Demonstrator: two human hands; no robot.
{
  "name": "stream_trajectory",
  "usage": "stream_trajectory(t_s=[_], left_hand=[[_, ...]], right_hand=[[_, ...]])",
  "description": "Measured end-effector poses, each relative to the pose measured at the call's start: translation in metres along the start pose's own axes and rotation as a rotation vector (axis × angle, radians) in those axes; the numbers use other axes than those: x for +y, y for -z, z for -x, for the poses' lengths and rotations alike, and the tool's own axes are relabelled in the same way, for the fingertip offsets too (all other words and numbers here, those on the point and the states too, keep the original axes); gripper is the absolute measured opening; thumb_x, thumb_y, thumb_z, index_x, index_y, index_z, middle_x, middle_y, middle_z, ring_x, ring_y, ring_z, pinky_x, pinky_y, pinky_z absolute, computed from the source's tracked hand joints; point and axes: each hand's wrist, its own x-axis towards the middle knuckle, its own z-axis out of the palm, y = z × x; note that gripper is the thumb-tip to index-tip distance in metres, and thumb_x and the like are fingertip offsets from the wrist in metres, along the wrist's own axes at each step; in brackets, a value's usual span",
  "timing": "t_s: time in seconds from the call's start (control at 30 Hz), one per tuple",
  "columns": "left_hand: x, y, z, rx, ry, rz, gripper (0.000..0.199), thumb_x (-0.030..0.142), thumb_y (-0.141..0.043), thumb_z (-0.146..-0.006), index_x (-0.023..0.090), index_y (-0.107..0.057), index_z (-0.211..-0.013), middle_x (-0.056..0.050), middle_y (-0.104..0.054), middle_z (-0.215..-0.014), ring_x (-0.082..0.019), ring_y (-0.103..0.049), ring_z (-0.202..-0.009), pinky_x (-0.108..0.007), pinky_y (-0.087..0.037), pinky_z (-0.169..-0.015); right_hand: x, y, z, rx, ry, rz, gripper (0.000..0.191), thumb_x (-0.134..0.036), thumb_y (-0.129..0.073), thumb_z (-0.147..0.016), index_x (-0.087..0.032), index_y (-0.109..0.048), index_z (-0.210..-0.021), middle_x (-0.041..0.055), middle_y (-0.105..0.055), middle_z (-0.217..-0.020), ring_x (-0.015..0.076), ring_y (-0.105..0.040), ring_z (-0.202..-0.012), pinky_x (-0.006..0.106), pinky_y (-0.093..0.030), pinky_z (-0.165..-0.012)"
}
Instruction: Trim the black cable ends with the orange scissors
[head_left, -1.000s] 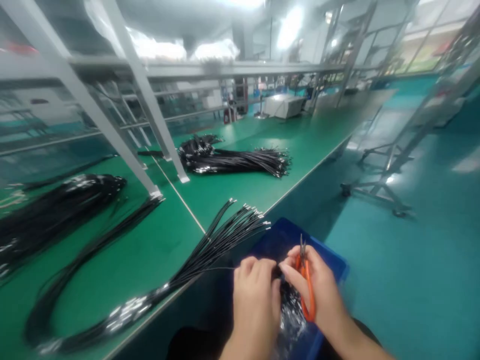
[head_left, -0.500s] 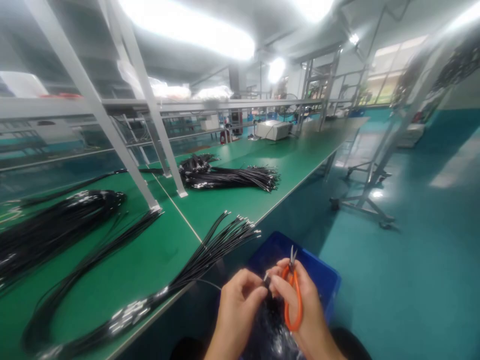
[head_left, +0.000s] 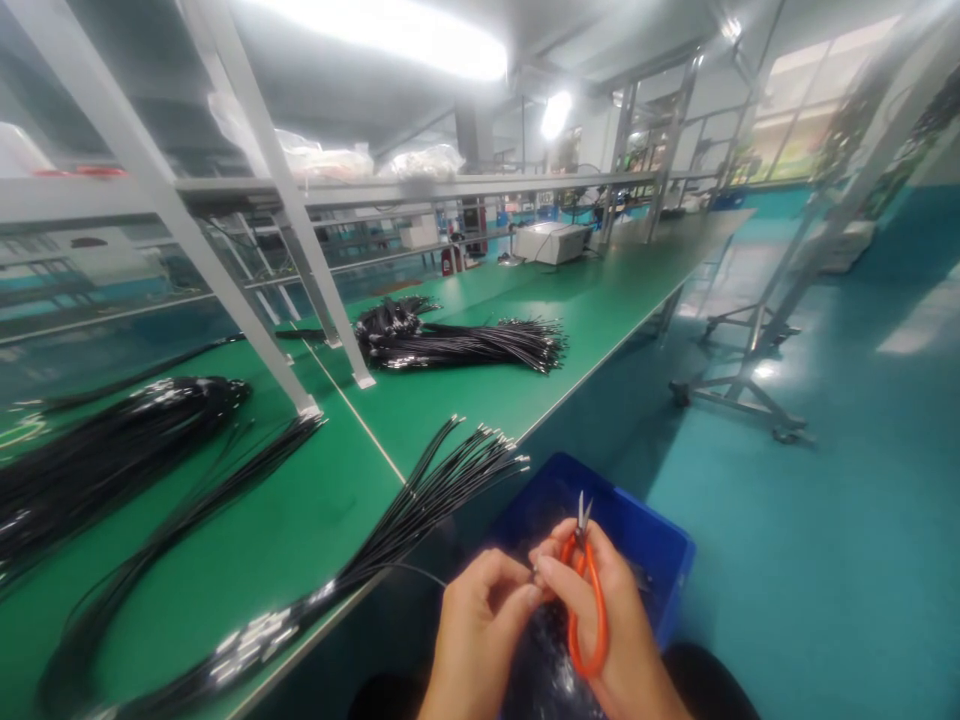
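Pinching with left fingers (head_left: 511,606) a thin black cable (head_left: 420,571), clasping in right fingers (head_left: 564,583) orange-looped metal scissors (head_left: 601,615), above a blue plastic bin (head_left: 637,510), beside a smooth green bench (head_left: 420,400) bearing long, silvery-tipped black cable bundles (head_left: 465,346), near glossy teal floor (head_left: 825,560).

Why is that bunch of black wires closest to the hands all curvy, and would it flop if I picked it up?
The black wires would probably flop: they bend round in a wide curve. The pale-tipped ends may be springier, since they fan out fairly straight. So many strands together might feel heavyish.
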Motion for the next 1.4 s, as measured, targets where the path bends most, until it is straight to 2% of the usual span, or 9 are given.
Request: stream_trajectory(t_s=[0.1, 0.33, 0.5, 0.67, 0.73, 0.8, 0.9, 1.1, 1.4], left_hand=[[0.0, 0.003, 0.0, -0.03, 0.015, 0.03, 0.014, 0.028, -0.066, -0.07, 0.016, -0.061, -0.064, -0.001, -0.066, -0.065, -0.017, -0.058, -0.065, -0.025, -0.044, -0.064], [0.002, 0.005, 0.001, 0.019, 0.056, 0.03, 0.017, 0.026, -0.068, -0.065, 0.015, -0.058, -0.057, 0.001, -0.06, -0.057, -0.014, -0.052, -0.057, -0.024, -0.04, -0.057], [-0.004, 0.008, 0.0, -0.076, 0.074, 0.162, 0.016, 0.026, -0.069, -0.068, 0.016, -0.058, -0.062, -0.002, -0.067, -0.063, -0.015, -0.058, -0.063, -0.024, -0.043, -0.062], [-0.011, 0.012, 0.001, -0.185, 0.048, 0.293, 0.023, 0.032, -0.07, -0.072, 0.017, -0.052, -0.068, 0.0, -0.064, -0.063, -0.012, -0.054, -0.057, -0.022, -0.042, -0.055], [-0.009, 0.011, 0.002, -0.179, 0.007, 0.335, 0.025, 0.038, -0.067, -0.075, 0.018, -0.053, -0.077, 0.0, -0.062, -0.067, -0.013, -0.053, -0.059, -0.022, -0.042, -0.054], [-0.004, 0.007, 0.002, -0.082, -0.033, 0.287, 0.024, 0.038, -0.067, -0.075, 0.018, -0.053, -0.08, 0.002, -0.058, -0.068, -0.012, -0.052, -0.059, -0.023, -0.043, -0.055], [0.005, 0.003, -0.001, 0.058, -0.025, 0.219, 0.022, 0.034, -0.067, -0.074, 0.017, -0.053, -0.068, 0.003, -0.053, -0.058, -0.011, -0.05, -0.054, -0.022, -0.041, -0.052], [0.015, 0.008, -0.007, -0.093, 0.037, 0.419, 0.017, 0.027, -0.064, -0.076, 0.014, -0.06, -0.067, 0.0, -0.061, -0.057, -0.011, -0.052, -0.054, -0.022, -0.043, -0.056], [0.013, 0.004, -0.011, -0.092, 0.005, 0.498, 0.02, 0.03, -0.067, -0.073, 0.017, -0.053, -0.068, 0.003, -0.052, -0.065, -0.011, -0.051, -0.056, -0.024, -0.043, -0.056]], right_hand=[[0.002, -0.002, 0.0, -0.009, 0.015, -0.033, 0.026, -0.023, -0.076, -0.068, -0.022, -0.055, -0.084, -0.0039, -0.063, -0.068, 0.0122, -0.054, -0.059, 0.023, -0.042, -0.057], [0.0, -0.004, -0.001, -0.004, 0.054, 0.015, 0.021, -0.024, -0.075, -0.068, -0.021, -0.055, -0.074, -0.0043, -0.059, -0.061, 0.0122, -0.053, -0.056, 0.023, -0.043, -0.055], [0.0, -0.001, -0.001, -0.069, -0.163, -0.135, 0.021, -0.019, -0.072, -0.066, -0.02, -0.055, -0.078, -0.0026, -0.061, -0.066, 0.0128, -0.053, -0.056, 0.023, -0.043, -0.052], [0.007, -0.003, 0.003, -0.039, -0.26, -0.283, 0.023, -0.017, -0.073, -0.063, -0.02, -0.058, -0.081, -0.0019, -0.062, -0.067, 0.0128, -0.053, -0.058, 0.024, -0.044, -0.053], [0.008, -0.007, 0.006, -0.03, -0.296, -0.345, 0.024, -0.017, -0.075, -0.062, -0.02, -0.059, -0.079, -0.0015, -0.061, -0.067, 0.0137, -0.053, -0.059, 0.025, -0.045, -0.055], [0.007, -0.013, 0.009, -0.031, -0.289, -0.341, 0.023, -0.017, -0.075, -0.062, -0.021, -0.059, -0.077, -0.0022, -0.059, -0.068, 0.0141, -0.053, -0.061, 0.025, -0.046, -0.056], [0.004, -0.018, 0.011, -0.042, -0.23, -0.286, 0.021, -0.018, -0.076, -0.065, -0.022, -0.057, -0.075, -0.0036, -0.056, -0.069, 0.0133, -0.05, -0.063, 0.025, -0.047, -0.059], [-0.001, -0.014, 0.003, -0.069, -0.227, -0.332, 0.021, -0.015, -0.075, -0.062, -0.022, -0.059, -0.075, -0.003, -0.058, -0.068, 0.0133, -0.051, -0.062, 0.027, -0.047, -0.062], [-0.007, -0.015, -0.003, -0.064, -0.216, -0.338, 0.021, -0.015, -0.076, -0.058, -0.021, -0.062, -0.072, -0.0026, -0.061, -0.065, 0.013, -0.052, -0.057, 0.025, -0.046, -0.058]])
